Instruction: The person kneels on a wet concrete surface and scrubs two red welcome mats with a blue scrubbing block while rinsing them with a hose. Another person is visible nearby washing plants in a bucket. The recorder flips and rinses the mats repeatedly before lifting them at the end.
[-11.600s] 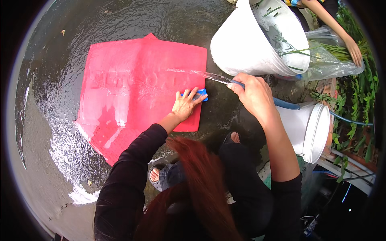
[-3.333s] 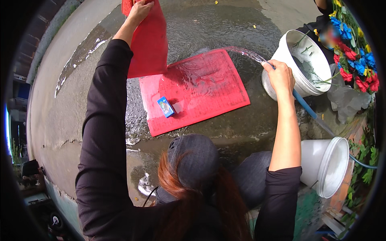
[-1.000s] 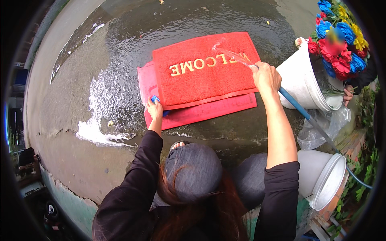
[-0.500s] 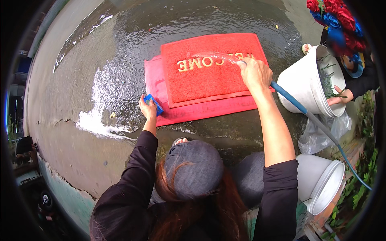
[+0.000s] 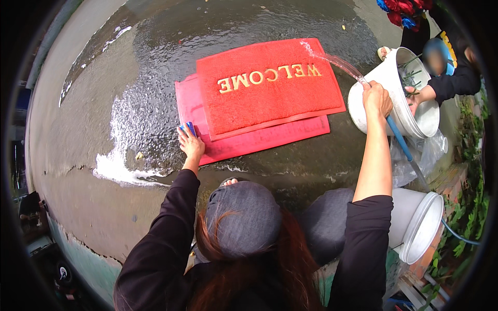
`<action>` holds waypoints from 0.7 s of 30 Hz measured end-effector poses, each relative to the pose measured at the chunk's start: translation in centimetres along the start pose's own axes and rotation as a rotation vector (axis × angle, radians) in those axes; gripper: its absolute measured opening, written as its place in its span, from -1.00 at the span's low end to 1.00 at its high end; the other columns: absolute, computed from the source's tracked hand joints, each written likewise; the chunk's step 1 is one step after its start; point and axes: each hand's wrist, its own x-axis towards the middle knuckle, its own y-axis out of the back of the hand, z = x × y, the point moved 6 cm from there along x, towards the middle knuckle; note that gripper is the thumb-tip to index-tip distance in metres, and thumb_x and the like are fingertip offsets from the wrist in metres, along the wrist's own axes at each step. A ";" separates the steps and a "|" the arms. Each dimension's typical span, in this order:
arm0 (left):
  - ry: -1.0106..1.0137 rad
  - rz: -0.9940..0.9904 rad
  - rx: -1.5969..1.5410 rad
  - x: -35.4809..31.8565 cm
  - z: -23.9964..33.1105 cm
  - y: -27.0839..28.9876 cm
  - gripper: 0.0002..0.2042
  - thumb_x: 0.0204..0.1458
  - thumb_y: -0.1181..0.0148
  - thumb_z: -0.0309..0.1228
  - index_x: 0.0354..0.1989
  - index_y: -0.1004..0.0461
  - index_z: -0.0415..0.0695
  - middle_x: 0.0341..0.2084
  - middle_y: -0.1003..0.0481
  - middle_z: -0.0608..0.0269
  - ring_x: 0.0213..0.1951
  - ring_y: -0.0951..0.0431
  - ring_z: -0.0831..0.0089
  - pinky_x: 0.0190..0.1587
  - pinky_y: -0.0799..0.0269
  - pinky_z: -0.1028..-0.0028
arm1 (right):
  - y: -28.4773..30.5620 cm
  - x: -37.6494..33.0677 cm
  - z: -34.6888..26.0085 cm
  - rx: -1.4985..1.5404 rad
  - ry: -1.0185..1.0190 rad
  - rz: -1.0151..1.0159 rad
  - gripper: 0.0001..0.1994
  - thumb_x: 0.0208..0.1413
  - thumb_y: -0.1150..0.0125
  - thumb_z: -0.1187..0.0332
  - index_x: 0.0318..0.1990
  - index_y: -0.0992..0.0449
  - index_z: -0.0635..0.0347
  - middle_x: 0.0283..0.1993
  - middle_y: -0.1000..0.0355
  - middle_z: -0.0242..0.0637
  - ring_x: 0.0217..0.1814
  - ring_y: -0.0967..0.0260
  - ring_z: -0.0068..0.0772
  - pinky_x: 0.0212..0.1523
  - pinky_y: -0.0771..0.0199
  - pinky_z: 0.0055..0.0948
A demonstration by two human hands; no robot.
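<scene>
Red and bristly, the doormat (image 5: 270, 85) is lying on a pink mat (image 5: 249, 142) on wet pavement (image 5: 93, 103). The right hand (image 5: 377, 98) is gripping a blue hose (image 5: 402, 140), spraying water across the doormat. The left hand (image 5: 191, 144) is pressing a blue brush (image 5: 188, 128) at the pink mat's corner. A white bucket (image 5: 394, 93) is standing just beside.

- Open wet pavement (image 5: 155, 67) spreads ahead of and to the left of the left hand's (image 5: 190, 145) fingertips; only a streak of foam (image 5: 122, 168) lies there.
- Just right of those fingers, two stacked red mats (image 5: 270, 85) cover the ground.
- Beyond the right hand (image 5: 377, 98), a white bucket (image 5: 394, 88) blocks passage; another person's hand (image 5: 415, 96) reaches inside it.
- Below the right wrist, a second bucket (image 5: 420, 225) lies tipped.
</scene>
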 end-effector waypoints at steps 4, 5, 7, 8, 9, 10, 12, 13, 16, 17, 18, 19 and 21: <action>-0.044 0.038 0.035 0.0 0.0 -0.2 -0.14 -0.13 -0.11 -0.37 0.28 0.38 0.02 0.25 0.36 -0.07 0.20 0.08 -0.09 0.08 -0.04 -0.04 | -1.5 -0.1 1.9 -0.087 0.001 -0.055 -0.76 -0.01 -0.06 0.16 -0.36 -0.53 0.10 -0.37 -0.46 -0.04 -0.27 -0.43 -0.03 -0.29 -0.39 -0.17; -0.046 0.032 0.034 0.0 -0.1 -0.3 -0.15 -0.13 -0.10 -0.38 0.28 0.38 0.01 0.25 0.36 -0.07 0.20 0.09 -0.09 0.09 -0.03 -0.03 | -2.0 -0.2 2.3 -0.086 0.000 -0.071 -0.76 -0.01 -0.06 0.16 -0.37 -0.54 0.11 -0.37 -0.46 -0.05 -0.27 -0.43 -0.03 -0.29 -0.39 -0.17; -0.053 0.020 0.029 -0.1 0.2 -0.1 -0.16 -0.13 -0.08 -0.39 0.27 0.37 -0.02 0.25 0.35 -0.08 0.21 0.10 -0.09 0.09 -0.02 -0.02 | -2.7 -0.6 3.0 -0.087 -0.003 -0.099 -0.76 -0.02 -0.07 0.16 -0.38 -0.54 0.11 -0.38 -0.47 -0.06 -0.27 -0.44 -0.05 -0.29 -0.39 -0.18; -0.058 0.017 0.034 -0.1 0.3 0.0 -0.16 -0.13 -0.08 -0.39 0.27 0.37 -0.03 0.25 0.34 -0.09 0.21 0.09 -0.09 0.09 -0.04 -0.02 | -3.0 -0.7 3.3 -0.097 -0.019 -0.122 -0.76 -0.03 -0.08 0.16 -0.37 -0.54 0.10 -0.37 -0.47 -0.07 -0.26 -0.44 -0.05 -0.28 -0.40 -0.19; -0.063 0.022 0.037 -0.2 0.2 0.1 -0.16 -0.13 -0.08 -0.39 0.27 0.37 -0.03 0.25 0.34 -0.09 0.21 0.09 -0.10 0.08 -0.04 -0.02 | -3.2 -0.7 3.4 -0.101 -0.034 -0.147 -0.76 -0.03 -0.08 0.16 -0.36 -0.54 0.09 -0.36 -0.47 -0.08 -0.25 -0.44 -0.06 -0.28 -0.40 -0.19; -0.068 0.028 0.039 -0.2 0.1 0.2 -0.16 -0.13 -0.08 -0.39 0.27 0.36 -0.04 0.25 0.34 -0.09 0.20 0.09 -0.10 0.08 -0.05 -0.02 | -3.4 -0.8 3.4 -0.106 -0.048 -0.172 -0.76 -0.04 -0.09 0.15 -0.35 -0.55 0.08 -0.35 -0.47 -0.09 -0.24 -0.44 -0.07 -0.27 -0.40 -0.20; -0.084 0.046 0.041 -0.3 0.1 0.4 -0.14 -0.16 -0.10 -0.39 0.27 0.36 -0.04 0.25 0.33 -0.10 0.19 0.07 -0.10 0.07 -0.07 -0.02 | -3.9 -1.4 2.7 -0.080 -0.043 -0.246 -0.77 -0.04 -0.08 0.16 -0.33 -0.55 0.06 -0.33 -0.47 -0.11 -0.22 -0.43 -0.09 -0.26 -0.40 -0.22; -0.091 0.045 0.036 -0.4 0.3 0.4 -0.13 -0.17 -0.11 -0.38 0.27 0.36 -0.04 0.25 0.32 -0.11 0.19 0.06 -0.11 0.07 -0.07 -0.02 | -4.1 -1.8 2.3 -0.069 -0.040 -0.283 -0.77 -0.04 -0.08 0.17 -0.32 -0.55 0.05 -0.32 -0.48 -0.13 -0.21 -0.43 -0.10 -0.25 -0.40 -0.24; -0.099 0.059 0.026 -0.2 0.5 0.4 -0.09 -0.22 -0.14 -0.38 0.27 0.37 -0.04 0.24 0.32 -0.11 0.19 0.05 -0.13 0.07 -0.07 -0.03 | -4.7 -2.9 -0.1 -0.023 0.011 -0.378 -0.75 -0.04 -0.12 0.11 -0.33 -0.56 0.03 -0.31 -0.47 -0.13 -0.19 -0.43 -0.11 -0.20 -0.39 -0.25; -0.094 0.048 0.023 -0.3 0.5 0.3 -0.09 -0.22 -0.14 -0.38 0.27 0.37 -0.04 0.24 0.32 -0.11 0.19 0.06 -0.13 0.07 -0.06 -0.04 | -4.9 -3.3 -1.1 -0.008 0.030 -0.410 -0.75 -0.04 -0.13 0.09 -0.33 -0.56 0.02 -0.30 -0.47 -0.13 -0.19 -0.42 -0.12 -0.19 -0.39 -0.26; -0.089 0.038 0.020 -0.5 0.8 0.4 -0.09 -0.22 -0.14 -0.38 0.27 0.37 -0.04 0.25 0.32 -0.11 0.19 0.06 -0.13 0.07 -0.05 -0.04 | -4.7 -3.9 -2.5 0.007 0.055 -0.449 -0.74 -0.05 -0.14 0.08 -0.34 -0.56 0.02 -0.30 -0.47 -0.13 -0.19 -0.42 -0.12 -0.18 -0.39 -0.26; -0.080 0.032 0.020 -0.5 0.7 0.6 -0.09 -0.22 -0.14 -0.38 0.27 0.37 -0.04 0.25 0.32 -0.11 0.19 0.06 -0.13 0.07 -0.05 -0.05 | -4.4 -4.5 -4.1 0.027 0.085 -0.489 -0.74 -0.05 -0.15 0.07 -0.34 -0.56 0.03 -0.31 -0.47 -0.13 -0.19 -0.42 -0.12 -0.18 -0.39 -0.26; -0.079 0.057 0.006 -0.1 -0.2 0.0 -0.13 -0.18 -0.12 -0.32 0.27 0.34 -0.02 0.25 0.31 -0.11 0.18 0.06 -0.13 0.08 -0.03 -0.06 | -3.9 -5.9 -7.3 0.062 0.235 -0.482 -0.76 -0.04 -0.14 0.10 -0.36 -0.57 0.02 -0.36 -0.47 -0.11 -0.22 -0.42 -0.10 -0.23 -0.39 -0.25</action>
